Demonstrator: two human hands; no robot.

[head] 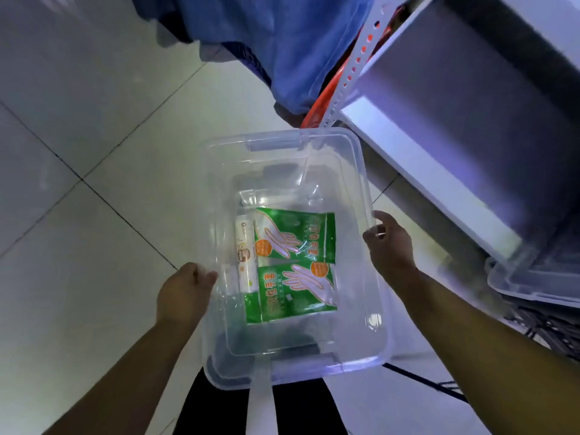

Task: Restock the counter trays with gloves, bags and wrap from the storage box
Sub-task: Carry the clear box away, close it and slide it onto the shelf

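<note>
The left hand (185, 291) has its fingers curled round the left rim of a clear plastic storage box (284, 135), with the thumb against the wall just below the edge. The right hand (390, 243) grips the opposite, right rim, fingers hooked over the edge and seen through the plastic. The box sits between the 2 hands, its open top facing the camera, with no lid on it. In the bottom lie 2 green packs of gloves, each printed with a hand outline and an orange dot: the far glove pack (295, 235) and the near glove pack (292, 293) touch edge to edge, and they are turned opposite ways. Just beside them on the left lies a long white roll (246, 255) in printed wrapping, running along their left edges. Below the box are the person's dark trousers (226, 409) and a pale tiled floor (110, 183) with dark joints. To the right stands a white shelf (439, 158) with a perforated upright, and another clear bin (533, 285) shows under it. A blue cloth (282, 42) hangs beyond the box, with something orange (323, 105) beside it.
</note>
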